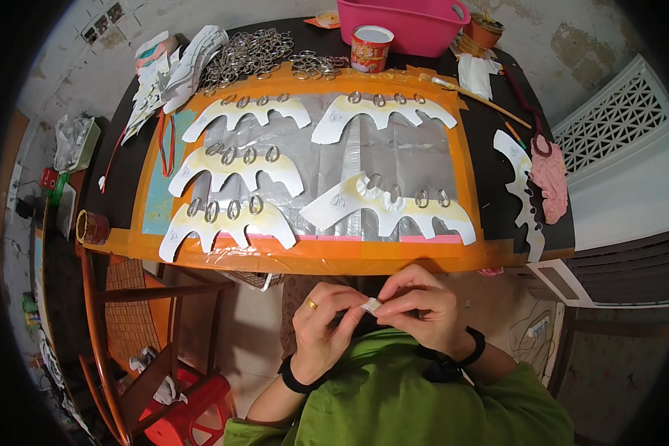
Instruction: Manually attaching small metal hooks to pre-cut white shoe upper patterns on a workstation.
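Note:
In front of my green shirt, both hands pinch a small white piece, too small to tell whether it is paper, cloth or tape. Thumb and index finger of my left hand, with a gold ring on it, grip one side. The fingertips of my right hand close on the other side. Beyond my hands, several scalloped white pieces lie on the table, such as one at the near left and one at the near right. Yellowish smears mark them, and oval metal rings sit along their upper edges.
A grey sheet edged with orange tape covers the table's middle. At the back are a heap of metal rings, a red tin, a pink basin and a brush. Scissors lie right; a wooden chair stands left.

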Demonstrator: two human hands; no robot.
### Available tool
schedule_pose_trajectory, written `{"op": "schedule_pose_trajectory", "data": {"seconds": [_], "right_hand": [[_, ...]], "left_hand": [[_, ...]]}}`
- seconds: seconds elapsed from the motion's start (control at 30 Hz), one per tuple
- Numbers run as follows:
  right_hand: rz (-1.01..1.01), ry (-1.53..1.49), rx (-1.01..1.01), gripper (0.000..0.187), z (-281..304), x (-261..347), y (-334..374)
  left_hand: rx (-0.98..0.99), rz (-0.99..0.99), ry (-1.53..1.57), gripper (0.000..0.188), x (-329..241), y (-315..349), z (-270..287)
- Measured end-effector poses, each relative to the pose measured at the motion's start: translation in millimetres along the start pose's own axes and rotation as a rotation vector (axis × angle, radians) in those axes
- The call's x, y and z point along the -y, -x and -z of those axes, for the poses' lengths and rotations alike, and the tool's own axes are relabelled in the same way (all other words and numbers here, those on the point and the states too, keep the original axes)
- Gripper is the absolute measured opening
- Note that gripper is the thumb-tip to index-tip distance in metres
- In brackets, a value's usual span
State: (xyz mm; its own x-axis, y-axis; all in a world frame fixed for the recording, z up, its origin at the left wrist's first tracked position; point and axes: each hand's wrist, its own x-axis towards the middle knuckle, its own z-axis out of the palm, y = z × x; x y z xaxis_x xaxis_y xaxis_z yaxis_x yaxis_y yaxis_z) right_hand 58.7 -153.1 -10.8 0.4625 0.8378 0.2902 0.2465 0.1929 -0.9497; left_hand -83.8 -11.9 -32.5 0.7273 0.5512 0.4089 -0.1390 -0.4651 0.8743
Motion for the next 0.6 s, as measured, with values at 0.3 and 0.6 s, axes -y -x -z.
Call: {"op": "schedule_pose_trajectory", "data": {"seconds": [0.3,0.6], "right_hand": [[0.020,0.055,0.032,0.019,58,26,44],[0.076,0.799,-0.016,0.029,46,28,36]], "left_hand": [[-0.121,0.159,0.176,0.015,11,6,1],[0.041,0.262,0.449,0.013,1,13,-10]]}}
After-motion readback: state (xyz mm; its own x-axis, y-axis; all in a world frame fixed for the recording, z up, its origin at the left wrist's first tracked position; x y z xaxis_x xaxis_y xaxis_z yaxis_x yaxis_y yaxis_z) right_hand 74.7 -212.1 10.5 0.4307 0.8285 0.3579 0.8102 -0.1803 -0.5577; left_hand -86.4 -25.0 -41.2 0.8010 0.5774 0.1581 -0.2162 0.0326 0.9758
